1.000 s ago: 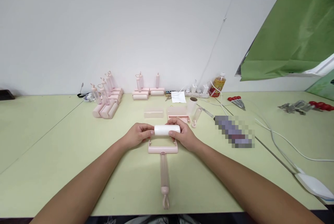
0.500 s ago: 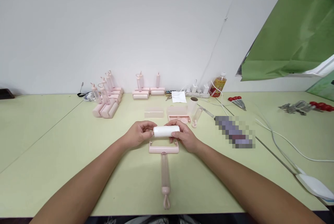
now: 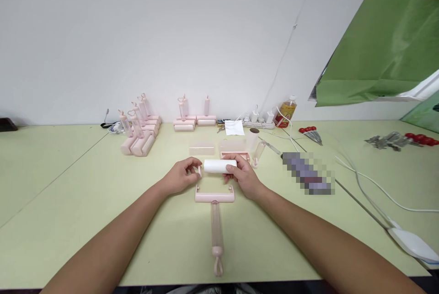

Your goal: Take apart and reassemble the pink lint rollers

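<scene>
My right hand (image 3: 244, 176) is closed around the right end of a white lint roller refill (image 3: 216, 166), held level above the table. Just left of the refill's free end, my left hand (image 3: 183, 176) pinches a small pale pink end cap (image 3: 200, 171), with a narrow gap between cap and roll. Nearer to me lies a pink lint roller handle (image 3: 215, 197) with a clear grip and a loop at its bottom end. Its forked head points toward the refill, and neither hand touches it.
Several pink lint rollers (image 3: 142, 143) stand at the back left, others (image 3: 185, 125) by the wall. Behind my hands are clear covers (image 3: 201, 148) and a pink tray (image 3: 245, 155). To the right are a bottle (image 3: 287, 112), cables, a blurred patch (image 3: 307, 173) and a white device (image 3: 413, 243).
My left hand has drawn slightly left from the roll, so the pink end cap now shows apart from it. My right hand has raised the refill a little.
</scene>
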The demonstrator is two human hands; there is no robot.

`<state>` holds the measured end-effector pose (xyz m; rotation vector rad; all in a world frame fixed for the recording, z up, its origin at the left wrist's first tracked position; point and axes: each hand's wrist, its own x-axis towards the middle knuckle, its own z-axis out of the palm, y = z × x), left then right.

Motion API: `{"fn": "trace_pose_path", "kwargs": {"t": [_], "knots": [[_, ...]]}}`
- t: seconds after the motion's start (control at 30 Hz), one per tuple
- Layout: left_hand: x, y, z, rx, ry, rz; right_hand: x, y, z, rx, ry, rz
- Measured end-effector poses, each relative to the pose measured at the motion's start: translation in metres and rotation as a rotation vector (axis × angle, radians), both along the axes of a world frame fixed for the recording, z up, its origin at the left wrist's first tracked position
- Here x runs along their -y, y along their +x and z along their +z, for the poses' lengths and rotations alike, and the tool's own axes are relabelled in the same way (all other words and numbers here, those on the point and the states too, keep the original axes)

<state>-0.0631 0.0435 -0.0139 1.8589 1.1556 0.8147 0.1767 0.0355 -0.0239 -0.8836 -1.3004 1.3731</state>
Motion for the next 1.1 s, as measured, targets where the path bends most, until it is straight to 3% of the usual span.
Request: {"fn": "trace_pose_path", "kwargs": {"t": [0.17, 0.33, 0.63, 0.9, 1.1], "knots": [[0.000, -0.003, 0.001, -0.218, 0.136, 0.070, -0.002, 0.000, -0.002, 0.032, -0.002, -0.062], [-0.001, -0.004, 0.001, -0.305, 0.153, 0.056, -0.002, 0.000, 0.000, 0.033, -0.014, -0.064], [0.007, 0.006, 0.009, 0.015, 0.138, 0.076, 0.006, -0.001, 0.004, -0.173, -0.156, 0.137], [0.003, 0.005, 0.003, 0.042, 0.120, 0.059, 0.010, -0.004, 0.010, -0.045, -0.091, 0.156], [0.002, 0.005, -0.001, 0.120, 0.085, 0.072, 0.012, -0.008, 0.011, -0.111, -0.138, 0.119]]}}
